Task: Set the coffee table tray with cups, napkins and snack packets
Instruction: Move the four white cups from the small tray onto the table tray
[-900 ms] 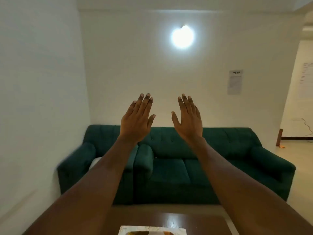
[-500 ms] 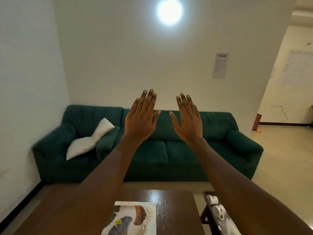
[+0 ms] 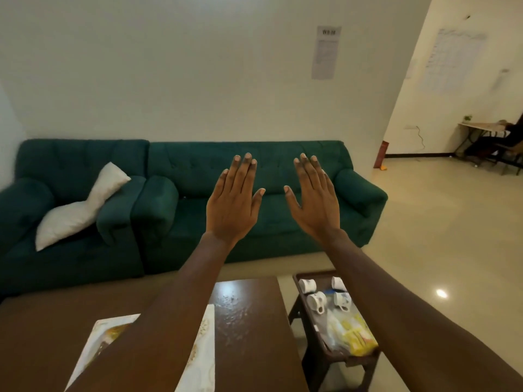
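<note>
My left hand (image 3: 233, 205) and my right hand (image 3: 314, 203) are held up side by side in front of me, backs toward me, fingers straight, holding nothing. Below them a patterned white tray (image 3: 198, 360) lies on the dark wooden coffee table (image 3: 249, 329), partly hidden by my left forearm. To the right, a small dark side stool (image 3: 319, 335) carries several white cups (image 3: 317, 302) lying on their sides and yellow snack packets (image 3: 353, 332) in clear wrapping. No napkins can be made out.
A green sofa (image 3: 254, 176) with a white cushion (image 3: 82, 207) stands against the far wall beyond the table. Tiled floor (image 3: 441, 222) stretches to the right toward a doorway, where a person sits at a desk (image 3: 481, 128).
The view has tilted down and turned right, bringing the tray, coffee table and side stool with cups and snacks into sight. Both hands stay raised and flat, a little farther apart.
</note>
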